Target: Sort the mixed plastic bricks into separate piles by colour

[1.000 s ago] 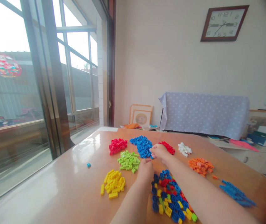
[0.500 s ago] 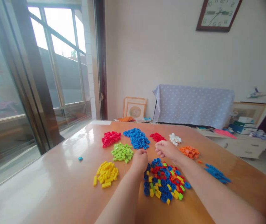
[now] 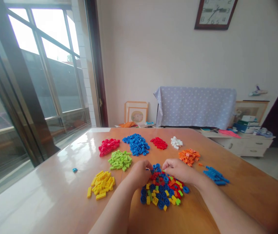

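A mixed pile of toy building bricks (image 3: 162, 188) in blue, red, yellow, green and orange lies on the wooden table in front of me. At its far left edge is my left hand (image 3: 141, 172), fingers curled down by some round blue bricks; what they hold, if anything, is hidden. My right hand (image 3: 178, 169) is at the far right edge of the same pile, thumb and fingers pinched together. A small green piece shows by its fingertips, but I cannot tell whether it is held. Left of my left hand lie a yellow brick pile (image 3: 102, 184) and a lime green brick pile (image 3: 119, 160).
Farther back are a crimson pile (image 3: 108, 147), a blue pile (image 3: 136, 144), a red pile (image 3: 159, 143) and white pieces (image 3: 176, 142). Orange bricks (image 3: 189, 157) and long blue pieces (image 3: 215, 175) lie right. A small blue piece (image 3: 75, 170) sits alone at left.
My right hand has come down and nearer, from beside the small red pile to the mixed pile. My left hand has lowered to that pile's edge. The whole view has shifted slightly.
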Demonstrator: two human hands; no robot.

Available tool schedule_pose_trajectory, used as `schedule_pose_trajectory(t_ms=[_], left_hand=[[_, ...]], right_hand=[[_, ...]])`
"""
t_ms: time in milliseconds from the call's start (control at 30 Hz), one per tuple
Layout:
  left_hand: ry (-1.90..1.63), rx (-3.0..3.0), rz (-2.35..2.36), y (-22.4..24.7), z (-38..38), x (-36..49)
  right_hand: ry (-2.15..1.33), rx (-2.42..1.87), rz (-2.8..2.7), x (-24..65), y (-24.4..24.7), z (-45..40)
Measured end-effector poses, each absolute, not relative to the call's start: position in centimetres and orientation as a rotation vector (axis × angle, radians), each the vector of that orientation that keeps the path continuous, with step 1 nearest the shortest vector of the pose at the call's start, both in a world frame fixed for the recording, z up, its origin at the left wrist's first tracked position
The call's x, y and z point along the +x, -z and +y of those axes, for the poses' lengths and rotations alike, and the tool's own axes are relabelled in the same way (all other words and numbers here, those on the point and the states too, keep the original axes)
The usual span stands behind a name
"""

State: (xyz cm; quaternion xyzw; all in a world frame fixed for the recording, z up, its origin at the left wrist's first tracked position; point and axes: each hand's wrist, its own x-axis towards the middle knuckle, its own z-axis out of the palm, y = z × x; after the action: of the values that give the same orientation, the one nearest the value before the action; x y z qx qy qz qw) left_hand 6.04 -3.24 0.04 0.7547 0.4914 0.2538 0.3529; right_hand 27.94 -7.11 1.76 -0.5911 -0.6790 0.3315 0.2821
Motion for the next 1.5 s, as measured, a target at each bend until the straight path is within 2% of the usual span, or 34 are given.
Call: schedule_pose_trajectory(t_ms=[200,633,1133,1333,1500], left_hand=[[-0.585,2.426,1.212,-0.5,-3.8,5.7],[-0.546,2.486,1.205,-1.2,-4.4,6.2],[-0.630,2.504,1.217,-0.6,-4.0,6.5],[-0.699,2.460,1.242,-1.1,-4.0,6.4],[-0.840,2.236,1.198,-1.9,-4.1,6.5]], right_hand=[[-0.808,-1.551,-1.935,27.6,-1.2,-6.9],[-0.813,-1.489,-2.026,26.3,-0.5,-6.8],[-0.374,-1.737,-2.161,24.2,-0.9,-7.2],[-0.452,-1.681,-2.084,24.1,-0.9,-7.2],[-0.636,-1.498,-1.757,24.1,-0.8,-6.7]])
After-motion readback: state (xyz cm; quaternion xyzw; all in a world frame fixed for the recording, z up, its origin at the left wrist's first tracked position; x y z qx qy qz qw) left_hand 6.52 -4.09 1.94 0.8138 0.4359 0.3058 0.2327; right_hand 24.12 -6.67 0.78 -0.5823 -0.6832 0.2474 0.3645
